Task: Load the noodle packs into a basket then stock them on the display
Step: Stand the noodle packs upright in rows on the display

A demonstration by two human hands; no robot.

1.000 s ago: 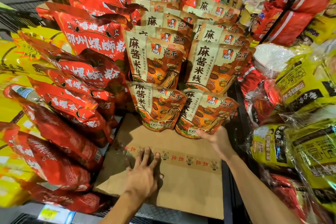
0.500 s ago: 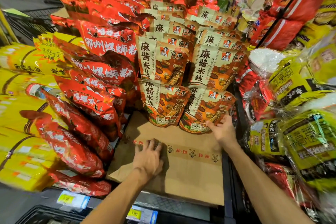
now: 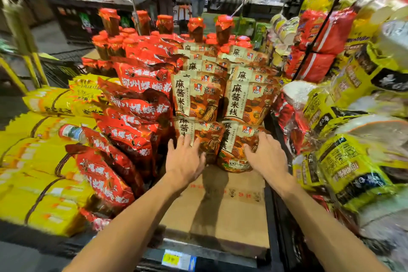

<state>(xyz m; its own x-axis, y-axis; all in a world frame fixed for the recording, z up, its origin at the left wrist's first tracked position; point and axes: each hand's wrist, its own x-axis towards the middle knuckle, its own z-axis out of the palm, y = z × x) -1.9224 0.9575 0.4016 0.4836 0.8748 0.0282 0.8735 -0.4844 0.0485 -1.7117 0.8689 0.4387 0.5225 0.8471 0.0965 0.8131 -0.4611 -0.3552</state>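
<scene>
Cardboard box (image 3: pixel 223 210) lies flat on the shelf, with two front noodle packs standing at its far edge. Left hand (image 3: pixel 184 159) lies on the left front pack (image 3: pixel 199 137), fingers straight and spread, not curled round it. Right hand (image 3: pixel 266 154) is on the right front pack (image 3: pixel 238 146), fingers bent against its face; can't tell if it's a real grip. More rows of same packs (image 3: pixel 220 86) stacked behind. Red noodle bags (image 3: pixel 130 130) left, yellow bags (image 3: pixel 344 161) right.

Both hands (image 3: pixel 185 159) (image 3: pixel 266 157) flat against front noodle packs (image 3: pixel 237 148)
</scene>
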